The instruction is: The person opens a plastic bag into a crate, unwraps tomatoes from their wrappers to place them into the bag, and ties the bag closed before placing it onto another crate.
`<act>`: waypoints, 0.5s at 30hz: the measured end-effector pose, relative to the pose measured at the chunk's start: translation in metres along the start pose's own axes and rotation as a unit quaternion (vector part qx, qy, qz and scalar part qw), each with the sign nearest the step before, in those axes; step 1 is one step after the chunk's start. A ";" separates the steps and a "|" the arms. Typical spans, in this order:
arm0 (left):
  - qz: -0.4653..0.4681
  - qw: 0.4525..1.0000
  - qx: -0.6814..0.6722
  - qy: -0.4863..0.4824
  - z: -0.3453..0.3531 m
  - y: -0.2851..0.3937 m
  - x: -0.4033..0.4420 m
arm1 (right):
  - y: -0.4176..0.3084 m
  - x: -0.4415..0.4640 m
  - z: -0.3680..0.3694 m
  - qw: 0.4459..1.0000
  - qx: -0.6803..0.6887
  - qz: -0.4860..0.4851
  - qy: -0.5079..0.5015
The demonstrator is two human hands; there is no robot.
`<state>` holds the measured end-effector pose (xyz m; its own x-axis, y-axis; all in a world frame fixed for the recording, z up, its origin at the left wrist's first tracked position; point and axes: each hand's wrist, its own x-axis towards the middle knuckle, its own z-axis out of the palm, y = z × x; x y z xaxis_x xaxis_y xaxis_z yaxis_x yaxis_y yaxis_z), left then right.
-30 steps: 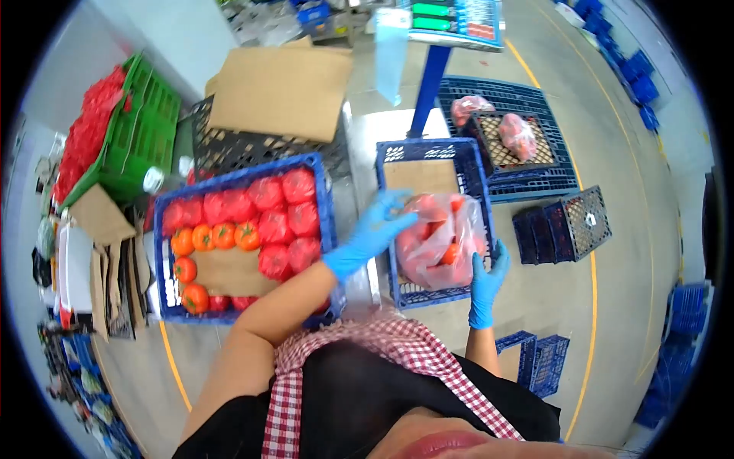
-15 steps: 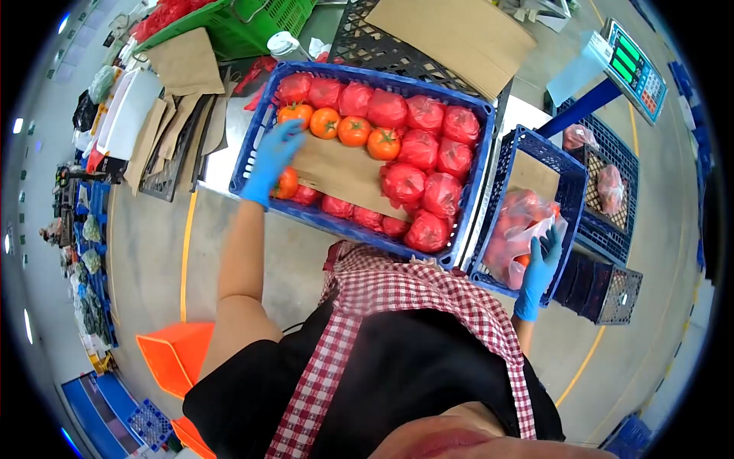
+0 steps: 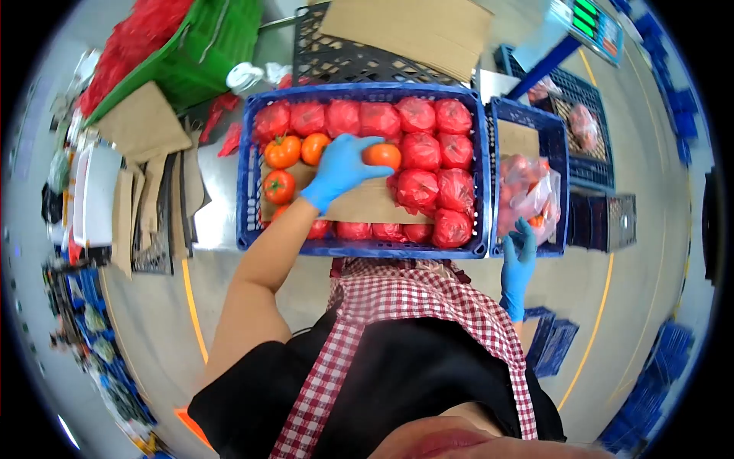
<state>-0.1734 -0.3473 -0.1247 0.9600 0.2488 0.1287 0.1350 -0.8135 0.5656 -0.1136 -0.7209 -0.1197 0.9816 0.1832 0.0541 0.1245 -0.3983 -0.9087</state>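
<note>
My left hand (image 3: 342,168), in a blue glove, reaches into the large blue crate (image 3: 482,183) with its fingers closed round a bare orange-red tomato (image 3: 381,156). Left of it, bare tomatoes (image 3: 283,151) sit on a cardboard sheet (image 3: 352,203). Red-wrapped tomatoes (image 3: 419,151) fill the back, right side and front of this crate. At the near edge of a smaller blue crate (image 3: 566,191), my right hand (image 3: 519,264), also gloved, has its fingers apart and holds nothing. Bagged tomatoes (image 3: 527,195) lie in that crate, just beyond the hand.
A green crate (image 3: 237,57) of red netting-like material stands at the back left, beside a white-lidded container (image 3: 245,78). Cardboard pieces (image 3: 145,122) lie at the left. A scale display (image 3: 589,23) rises on a blue post at the back right, near another crate (image 3: 604,164).
My left hand has moved rightward from the crate's left side and taken hold of a tomato. My right hand has drawn back from the bag. The head view has turned.
</note>
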 end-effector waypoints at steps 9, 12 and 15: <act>-0.232 0.625 -0.704 -0.245 0.002 0.087 0.010 | -0.071 0.004 0.032 0.979 0.187 0.002 -0.086; -0.208 0.731 -0.605 -0.237 0.026 0.124 0.007 | -0.091 0.018 0.033 0.976 0.128 -0.094 -0.152; -0.133 0.817 -0.482 -0.286 0.026 0.155 0.009 | -0.087 0.030 0.016 0.977 0.164 -0.086 -0.104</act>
<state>-0.1374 -0.4846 -0.0574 0.9228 -0.1617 -0.3498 0.3667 0.0899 0.9260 -0.0972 -0.6664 -0.0460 0.8955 0.4141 0.1628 0.1981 -0.0434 -0.9792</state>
